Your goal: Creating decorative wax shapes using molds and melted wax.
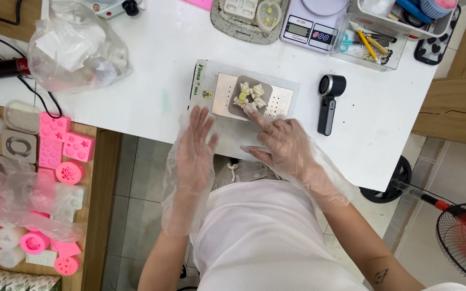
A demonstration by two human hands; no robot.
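Nearest the camera, the left hand hovers flat and wide open in a loose clear plastic glove, holding nothing, just over the near edge of the white surface. Beside it the right hand, gloved the same way, stretches its index finger forward so the tip touches the near rim of a small grey tray; it grips nothing. The tray sits on a flat metal plate machine close to the surface's near edge, and it carries a cluster of small white and pale green moulded pieces, already out of their moulds and gathered together; as a judgement, the sorting or arranging of them looks only begun. Just right of the machine lies a black handheld tool, with bare room beyond it. To the left there is open surface up to a crumpled clear bag. Farther back stand a digital scale and a clear organiser of tools.
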